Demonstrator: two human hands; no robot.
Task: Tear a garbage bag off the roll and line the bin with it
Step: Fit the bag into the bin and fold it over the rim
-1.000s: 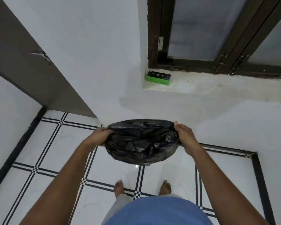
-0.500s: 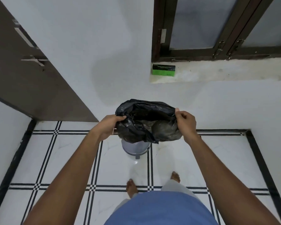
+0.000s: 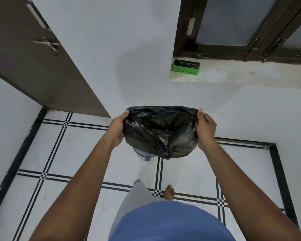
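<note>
While both arms reach forward from the body, the left hand [image 3: 117, 130] and the right hand [image 3: 205, 130] each pinch one side of the mouth of the black garbage bag [image 3: 161, 131], with the fingers closed on the rim, so the opening is stretched wide between the two grips. Below the grips the body of the bag hangs loose and crumpled, and its lowest fold falls over the small grey bin [image 3: 143, 154], of which only a part of the near wall shows under the plastic; I cannot tell if the bag already touches the bin or only hangs above it. I judge the film to be very thin, very light and fully soft, so it keeps no shape by itself and will follow every small pull of the hands. It looks also glossy and probably slippery, so a flat pinch with several fingers on the rim is safer than a fingertip hold, and a hard pull may stretch or tear it. The best places to hold are the two opposite points of the rim, as now, because from there the mouth can be folded over the bin's edge. Beyond the grips, well apart on the window ledge [image 3: 250, 74], lies a green and black box [image 3: 186, 67].
</note>
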